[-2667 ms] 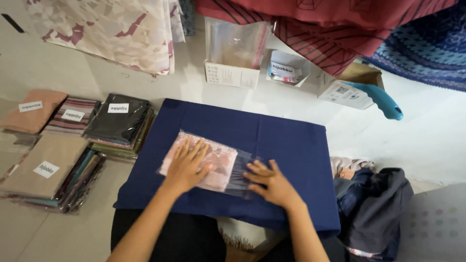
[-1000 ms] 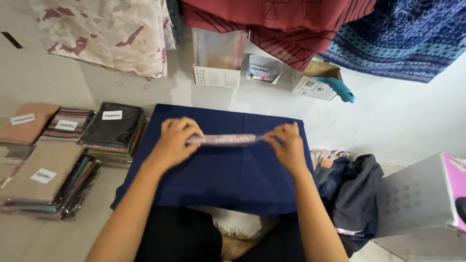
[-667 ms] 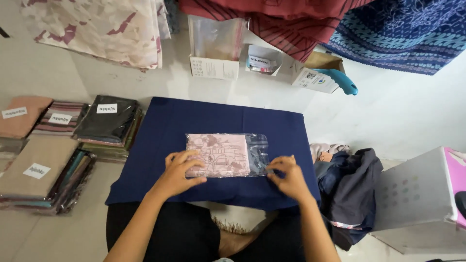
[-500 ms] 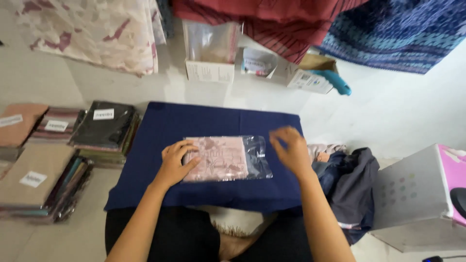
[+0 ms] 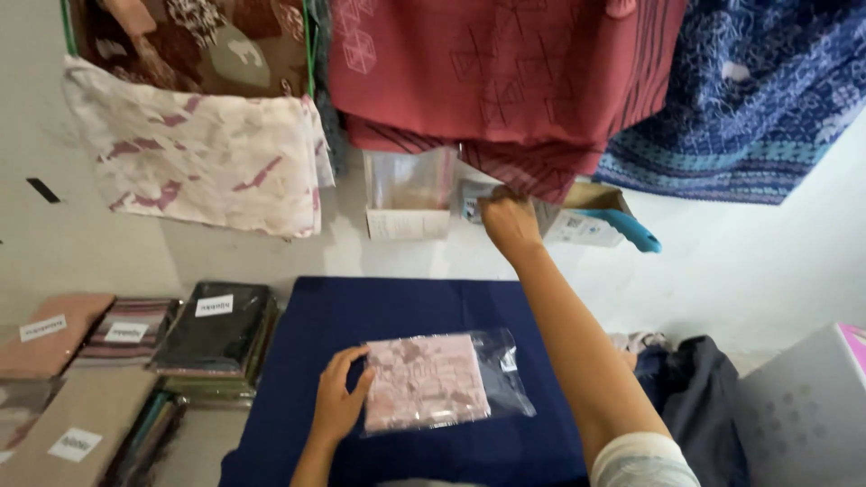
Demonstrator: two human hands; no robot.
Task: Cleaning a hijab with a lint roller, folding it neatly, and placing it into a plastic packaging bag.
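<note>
A clear plastic bag holding a folded pink patterned cloth (image 5: 424, 381) lies flat on the dark blue cloth (image 5: 397, 311) in front of me. My left hand (image 5: 338, 406) rests against the bag's left edge, fingers spread. My right hand (image 5: 508, 223) is stretched far forward into a small white box (image 5: 473, 200) by the wall. Its fingers are down inside the box, so I cannot tell whether they hold anything.
A white box of clear bags (image 5: 408, 212) and a carton with a blue handled tool (image 5: 622, 228) stand beside the small box. Stacks of bagged, labelled cloths (image 5: 216, 338) lie at the left. Patterned cloths (image 5: 505, 72) hang overhead. Dark clothes (image 5: 690, 388) lie at the right.
I set the bagged cloth flat on the blue cloth. My right hand left the bag and reached forward into the small white box. My left hand stayed at the bag's left edge.
</note>
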